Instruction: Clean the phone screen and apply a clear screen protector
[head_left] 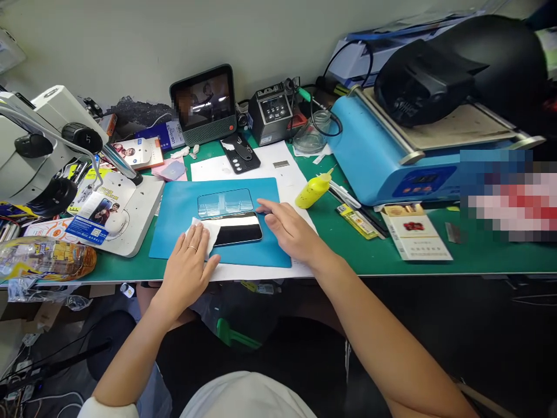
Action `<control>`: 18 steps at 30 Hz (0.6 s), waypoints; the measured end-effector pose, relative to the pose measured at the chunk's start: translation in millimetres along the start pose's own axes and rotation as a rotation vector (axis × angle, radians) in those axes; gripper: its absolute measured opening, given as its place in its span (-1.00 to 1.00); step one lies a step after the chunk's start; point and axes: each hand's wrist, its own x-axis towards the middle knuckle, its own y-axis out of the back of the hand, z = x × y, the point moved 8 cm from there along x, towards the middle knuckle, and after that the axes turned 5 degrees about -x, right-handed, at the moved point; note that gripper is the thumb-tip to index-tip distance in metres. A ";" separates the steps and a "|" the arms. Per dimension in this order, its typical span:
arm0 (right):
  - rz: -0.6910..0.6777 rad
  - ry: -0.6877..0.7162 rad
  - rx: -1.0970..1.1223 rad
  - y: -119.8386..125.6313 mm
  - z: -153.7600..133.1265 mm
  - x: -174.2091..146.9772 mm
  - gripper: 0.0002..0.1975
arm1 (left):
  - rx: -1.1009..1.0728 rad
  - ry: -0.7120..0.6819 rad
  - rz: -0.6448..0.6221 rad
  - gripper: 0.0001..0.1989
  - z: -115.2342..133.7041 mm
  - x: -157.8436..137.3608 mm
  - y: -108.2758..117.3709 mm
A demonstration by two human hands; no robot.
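A phone point(238, 230) with a glossy black screen lies on the blue mat point(174, 203). My left hand point(189, 264) presses a white tissue point(213, 233) onto the phone's left end, fingers close together and straight, with a ring on one. Just beyond the phone lies a clear glass screen panel point(225, 202) with a dark rim. My right hand point(289, 232) hovers or rests by the right ends of panel and phone, holding nothing, its index finger pointing at the panel's edge. Whether that fingertip touches the panel I cannot tell.
A yellow squeeze bottle point(314, 190) stands right of the mat, near a cigarette pack point(415, 232) and a blue machine point(387, 168). Behind are a dark phone back point(241, 154), a smart display point(204, 107) and a glass jar point(312, 134). A microscope point(56, 145) occupies the left.
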 end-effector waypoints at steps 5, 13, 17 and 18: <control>-0.004 0.006 -0.015 -0.4 0.0 -1.2 -0.29 | -0.010 0.043 0.076 -0.46 -2.0 18.5 6.6; -0.005 0.000 -0.018 -0.2 -1.3 -0.5 -0.28 | -0.003 0.003 0.122 -0.52 7.0 6.6 13.8; -0.005 -0.003 -0.015 0.1 -1.8 -0.4 -0.25 | 0.017 -0.009 0.121 -0.52 12.6 16.1 14.2; -0.005 -0.008 -0.016 0.1 -1.4 -0.6 -0.26 | 0.011 -0.011 0.124 -0.53 13.2 22.8 14.0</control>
